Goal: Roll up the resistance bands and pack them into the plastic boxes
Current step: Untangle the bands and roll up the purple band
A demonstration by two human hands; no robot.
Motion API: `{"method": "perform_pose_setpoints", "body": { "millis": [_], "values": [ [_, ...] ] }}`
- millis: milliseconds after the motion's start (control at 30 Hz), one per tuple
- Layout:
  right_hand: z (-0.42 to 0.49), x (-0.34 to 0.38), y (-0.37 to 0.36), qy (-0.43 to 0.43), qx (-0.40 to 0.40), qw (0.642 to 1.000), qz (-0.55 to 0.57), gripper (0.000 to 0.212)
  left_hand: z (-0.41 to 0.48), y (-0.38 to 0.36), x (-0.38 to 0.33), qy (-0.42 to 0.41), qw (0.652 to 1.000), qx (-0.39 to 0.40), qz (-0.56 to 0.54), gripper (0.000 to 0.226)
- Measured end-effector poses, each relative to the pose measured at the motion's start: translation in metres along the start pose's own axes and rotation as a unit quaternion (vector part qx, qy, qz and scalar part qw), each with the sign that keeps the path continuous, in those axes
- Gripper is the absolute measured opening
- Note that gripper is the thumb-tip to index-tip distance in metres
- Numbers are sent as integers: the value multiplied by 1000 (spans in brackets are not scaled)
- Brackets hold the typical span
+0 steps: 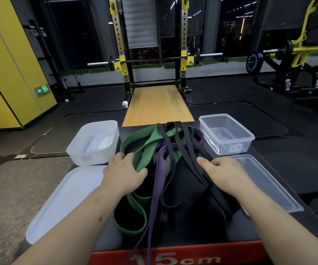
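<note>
Both our arms reach over the counter (202,234). Our left hand (124,172) lies flat with fingers spread on the green band (135,138). Our right hand (224,172) lies open on the black bands (185,155). Between our hands runs the purple band (159,176), all in one tangled pile. No band is rolled yet. Past the left hand sits the white box (95,142), past the right hand the clear box (226,133). Both look empty, so we think the job has barely started.
</note>
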State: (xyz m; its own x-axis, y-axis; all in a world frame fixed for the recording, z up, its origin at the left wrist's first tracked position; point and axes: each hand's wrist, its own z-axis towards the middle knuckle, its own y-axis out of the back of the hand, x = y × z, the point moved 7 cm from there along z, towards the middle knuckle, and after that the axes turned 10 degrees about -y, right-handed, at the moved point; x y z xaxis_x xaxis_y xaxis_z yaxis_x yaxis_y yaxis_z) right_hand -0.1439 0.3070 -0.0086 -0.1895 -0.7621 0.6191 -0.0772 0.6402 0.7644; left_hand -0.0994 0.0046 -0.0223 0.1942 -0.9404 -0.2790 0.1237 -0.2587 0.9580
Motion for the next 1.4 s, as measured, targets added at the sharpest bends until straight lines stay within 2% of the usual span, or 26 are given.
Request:
{"method": "perform_pose_setpoints", "body": {
  "millis": [100,200,300,367,433,500,567,600,667,833,933,1033,1133,1167,1200,1267,1333,1400],
  "values": [
    [0,6,-8,7,-25,1000,-10,59,-1,-16,5,35,996,48,-65,91],
    [-2,9,-17,14,-22,999,-19,53,4,-21,7,43,991,38,-124,83],
    [-3,13,-20,48,-52,998,-4,44,9,-16,18,63,997,18,-43,78],
    [-3,17,-23,67,-64,996,-1,40,15,-24,29,90,994,59,-13,89],
    [-1,19,-26,78,-61,995,4,35,23,-37,41,108,989,93,-34,93],
    [1,22,-28,90,-53,994,14,31,29,-37,45,100,990,88,-48,70],
    [1,25,-30,98,-48,994,19,27,28,-26,43,98,989,68,-90,32],
    [1,26,-31,99,-48,994,15,25,26,-21,42,105,985,60,-123,22],
    [1,27,-33,101,-49,994,2,21,25,-14,44,115,976,32,-182,17],
    [-4,30,-34,102,-51,993,-17,18,22,8,30,82,962,-22,-258,28],
    [-6,37,-36,114,-42,992,-12,15,16,18,12,55,926,-34,-372,39],
    [-7,44,-37,147,-40,988,22,11,11,27,-7,10,884,-25,-466,58],
    [0,49,-40,137,-9,987,81,12,0,35,-39,-63,872,10,-485,59],
    [3,49,-44,109,37,981,155,16,-6,34,-53,-91,878,31,-470,58],
    [3,51,-49,79,100,959,253,23,-12,31,-66,-117,888,53,-441,59],
    [-2,55,-60,24,230,884,407,38,-23,21,-86,-154,907,91,-381,58],
    [-10,54,-66,2,303,832,464,43,-29,11,-96,-171,908,111,-366,59],
    [-11,47,-69,-9,332,799,501,44,-33,6,-98,-175,905,127,-366,64]
  ]
}}
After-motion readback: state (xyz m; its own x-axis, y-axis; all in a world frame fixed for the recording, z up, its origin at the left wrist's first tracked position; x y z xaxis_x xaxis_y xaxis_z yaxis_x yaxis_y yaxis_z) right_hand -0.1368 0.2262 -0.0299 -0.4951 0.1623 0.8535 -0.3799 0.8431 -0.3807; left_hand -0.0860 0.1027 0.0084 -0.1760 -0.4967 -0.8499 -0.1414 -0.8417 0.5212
